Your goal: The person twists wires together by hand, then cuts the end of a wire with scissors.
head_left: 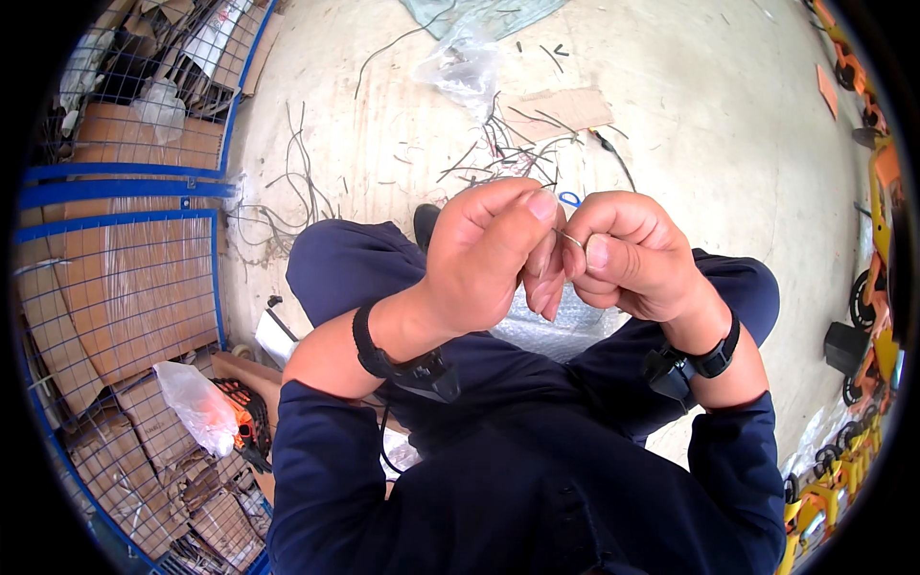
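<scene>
Our left hand point(489, 254) and right hand point(628, 254) pinch closed on a thin wire point(570, 238) above our lap, bending it (the bend looks barely begun). Many loose wires point(498, 153) lie on the floor point(709, 125) ahead, seemingly unworked.

The person wears a dark navy long-sleeved top, both sleeves point(321, 450) pushed up to mid-forearm, and matching navy trousers point(355, 264). Behind the fingers point(498, 225), each wrist carries a black strap point(369, 350) with a small black boxy device clipped to it. A thin black cable hangs from the left wrist's device. One dark shoe point(425, 222) shows.
</scene>
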{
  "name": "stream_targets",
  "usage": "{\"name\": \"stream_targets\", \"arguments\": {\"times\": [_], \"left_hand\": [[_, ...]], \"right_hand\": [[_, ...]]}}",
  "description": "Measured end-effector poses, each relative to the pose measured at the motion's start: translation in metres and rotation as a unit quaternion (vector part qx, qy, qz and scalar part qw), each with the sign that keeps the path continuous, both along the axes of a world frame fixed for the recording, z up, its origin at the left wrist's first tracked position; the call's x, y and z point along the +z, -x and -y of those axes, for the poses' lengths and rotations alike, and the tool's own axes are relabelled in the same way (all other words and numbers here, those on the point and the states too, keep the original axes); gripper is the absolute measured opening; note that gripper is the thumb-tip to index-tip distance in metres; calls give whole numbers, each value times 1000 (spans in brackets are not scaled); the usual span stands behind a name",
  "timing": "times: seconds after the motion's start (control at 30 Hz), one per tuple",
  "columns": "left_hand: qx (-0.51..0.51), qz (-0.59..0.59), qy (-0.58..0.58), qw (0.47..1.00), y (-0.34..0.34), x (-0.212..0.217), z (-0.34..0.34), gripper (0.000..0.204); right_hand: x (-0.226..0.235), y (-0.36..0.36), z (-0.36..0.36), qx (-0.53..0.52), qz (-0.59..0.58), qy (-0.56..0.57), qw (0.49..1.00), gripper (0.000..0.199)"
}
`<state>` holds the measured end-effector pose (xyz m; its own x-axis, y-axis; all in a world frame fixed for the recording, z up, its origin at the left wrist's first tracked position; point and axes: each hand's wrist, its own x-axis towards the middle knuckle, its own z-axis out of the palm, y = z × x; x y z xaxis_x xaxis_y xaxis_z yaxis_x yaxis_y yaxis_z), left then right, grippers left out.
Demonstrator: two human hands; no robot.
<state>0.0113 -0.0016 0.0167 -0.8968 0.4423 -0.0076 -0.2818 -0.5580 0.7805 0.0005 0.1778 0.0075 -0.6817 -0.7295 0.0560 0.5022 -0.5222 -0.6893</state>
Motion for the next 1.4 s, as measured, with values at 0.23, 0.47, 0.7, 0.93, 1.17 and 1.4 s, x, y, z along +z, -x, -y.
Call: {"name": "stream_targets", "arguments": {"times": [0.23,0.47,0.7,0.93,1.17,1.4], "left_hand": [[3,47,-47,998,1,2,0,36],[12,86,-75,993,10,0,-2,36],[152,-130,160,967,13,-8,-2,34],[154,-303,336,878,18,-26,4,27],[166,-348,353,852,21,-27,0,25],[146,-483,455,733,26,-22,-1,17]], "right_hand": [[-4,1,1,0,17,29,999,19],[-6,7,2,-1,35,40,999,19],[0,7,0,-105,-93,-222,965,14],[1,9,-4,-180,-363,-350,844,9],[13,2,-5,-178,-346,-420,820,4],[4,2,-5,-219,-356,-407,812,5]]}}
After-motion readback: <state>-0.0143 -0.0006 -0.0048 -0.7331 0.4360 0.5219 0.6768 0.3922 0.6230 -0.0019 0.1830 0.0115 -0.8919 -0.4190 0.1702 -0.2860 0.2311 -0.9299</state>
